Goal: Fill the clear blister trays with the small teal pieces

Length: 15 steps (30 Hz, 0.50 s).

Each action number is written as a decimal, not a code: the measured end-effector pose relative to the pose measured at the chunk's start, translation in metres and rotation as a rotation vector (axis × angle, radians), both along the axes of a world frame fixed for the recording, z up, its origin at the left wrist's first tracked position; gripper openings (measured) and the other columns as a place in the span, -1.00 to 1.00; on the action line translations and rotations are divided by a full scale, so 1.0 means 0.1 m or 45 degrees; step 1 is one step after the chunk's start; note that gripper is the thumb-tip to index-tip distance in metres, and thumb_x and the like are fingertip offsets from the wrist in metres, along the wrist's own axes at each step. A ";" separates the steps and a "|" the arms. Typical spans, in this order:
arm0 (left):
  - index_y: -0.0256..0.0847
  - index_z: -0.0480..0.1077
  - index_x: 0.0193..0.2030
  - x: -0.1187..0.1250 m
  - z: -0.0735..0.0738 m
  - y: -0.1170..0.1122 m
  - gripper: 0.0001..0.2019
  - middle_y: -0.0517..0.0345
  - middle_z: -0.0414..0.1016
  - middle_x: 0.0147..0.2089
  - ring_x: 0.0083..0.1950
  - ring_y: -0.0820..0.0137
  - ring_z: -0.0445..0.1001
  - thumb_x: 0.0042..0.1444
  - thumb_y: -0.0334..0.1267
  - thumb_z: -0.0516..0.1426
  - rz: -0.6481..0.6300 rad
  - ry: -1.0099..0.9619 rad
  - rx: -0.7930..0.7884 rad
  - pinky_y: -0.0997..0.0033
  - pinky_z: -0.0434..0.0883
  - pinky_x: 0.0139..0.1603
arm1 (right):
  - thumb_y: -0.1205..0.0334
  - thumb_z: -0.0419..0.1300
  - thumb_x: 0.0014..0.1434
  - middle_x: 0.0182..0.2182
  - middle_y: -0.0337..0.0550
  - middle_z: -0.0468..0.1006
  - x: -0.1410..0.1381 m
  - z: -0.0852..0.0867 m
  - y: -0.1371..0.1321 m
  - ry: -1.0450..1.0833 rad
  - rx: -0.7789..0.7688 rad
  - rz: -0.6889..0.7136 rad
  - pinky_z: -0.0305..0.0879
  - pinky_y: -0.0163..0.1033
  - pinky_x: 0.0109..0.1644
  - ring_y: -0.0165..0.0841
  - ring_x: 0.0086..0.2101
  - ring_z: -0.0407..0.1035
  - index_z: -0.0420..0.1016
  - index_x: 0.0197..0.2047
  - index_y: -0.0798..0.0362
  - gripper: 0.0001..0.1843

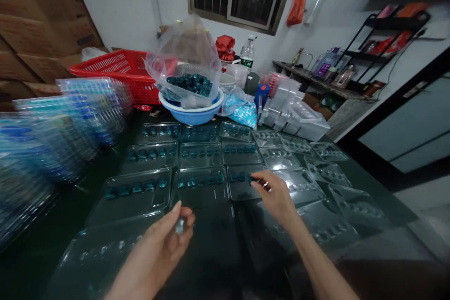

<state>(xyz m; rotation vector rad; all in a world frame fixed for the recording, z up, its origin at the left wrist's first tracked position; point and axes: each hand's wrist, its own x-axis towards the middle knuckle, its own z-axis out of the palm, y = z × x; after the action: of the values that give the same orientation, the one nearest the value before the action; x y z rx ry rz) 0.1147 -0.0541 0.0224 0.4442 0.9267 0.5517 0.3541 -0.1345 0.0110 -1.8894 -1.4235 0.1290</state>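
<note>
My right hand (272, 192) pinches a dark teal cube (251, 179) between thumb and fingertips, above a clear plastic tray (242, 194) with a few teal cubes in its row of slots. Curled at the lower middle, my left hand (165, 243) has a shiny pale bluish cube (180, 226) in its fingers; blur hides its detail. Around them lie several clear trays in rows. A nearby tray (200, 194) on the left holds a line of teal cubes. To the right, a tray (300, 185) shows bare moulded slots.
A blue basin (193, 115) holds a plastic bag of teal cubes (191, 84), beside a red basket (116, 63). Blurred stacks of filled packs (70, 126) stand at left. A bag of bright blue pieces (242, 111) and stacked clear boxes (295, 112) line the table's back.
</note>
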 end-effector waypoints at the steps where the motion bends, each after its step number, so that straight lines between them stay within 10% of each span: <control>1: -0.31 0.43 -0.35 -0.05 0.00 0.04 -0.88 0.10 0.39 -0.39 -0.54 0.57 0.33 -0.05 -0.31 0.18 0.048 0.026 0.036 0.65 0.30 -0.67 | 0.34 0.04 0.11 -0.30 -0.12 0.45 0.14 -0.01 0.06 -0.144 -0.084 -0.038 0.25 -0.30 -0.28 -0.37 -0.32 0.35 0.41 -0.21 0.07 -0.81; 9: -0.28 0.38 -0.05 -0.42 0.04 0.14 -0.57 -0.11 0.39 0.00 -0.04 0.22 0.38 -0.14 -0.53 0.16 0.123 0.012 0.243 0.45 0.45 -0.21 | 0.34 0.07 0.09 -0.30 -0.13 0.42 0.32 -0.17 0.34 -0.475 -0.359 -0.029 0.17 -0.32 -0.31 -0.36 -0.33 0.35 0.46 -0.26 0.03 -0.83; 15: -0.20 0.37 -0.05 -0.43 0.09 0.12 -0.58 -0.02 0.47 -0.16 -0.30 0.35 0.45 -0.13 -0.38 0.23 0.050 0.138 0.378 0.51 0.43 -0.43 | 0.31 0.06 0.11 -0.32 -0.14 0.43 0.36 -0.17 0.35 -0.560 -0.431 -0.043 0.14 -0.31 -0.31 -0.33 -0.30 0.34 0.47 -0.27 0.01 -0.83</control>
<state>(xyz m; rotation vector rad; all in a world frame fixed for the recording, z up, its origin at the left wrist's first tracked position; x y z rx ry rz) 0.0719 -0.0426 0.0317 0.7298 0.9618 0.7107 0.3897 -0.0994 -0.0059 -2.3203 -1.7433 -0.0737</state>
